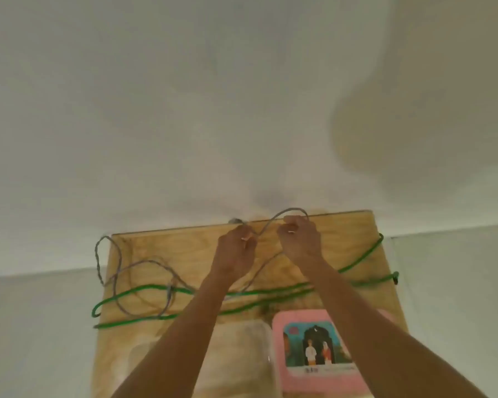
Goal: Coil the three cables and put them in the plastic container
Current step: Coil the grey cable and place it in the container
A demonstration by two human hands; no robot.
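Note:
A thin grey cable (144, 264) sprawls in loose loops over the left half of a wooden table (161, 245). My left hand (236, 251) pinches a strand of it near the table's far edge. My right hand (301, 239) grips the same grey cable, which arches between the two hands. A green cable (144, 290) lies in long runs across the table, passing under both forearms and hanging off both sides. A clear plastic container (242, 349) stands at the near edge, partly hidden by my left arm. I cannot make out a third cable.
A pink lid (314, 320) with a printed picture lies to the right of the container. The table's far edge meets a white wall. Pale floor shows on both sides of the table.

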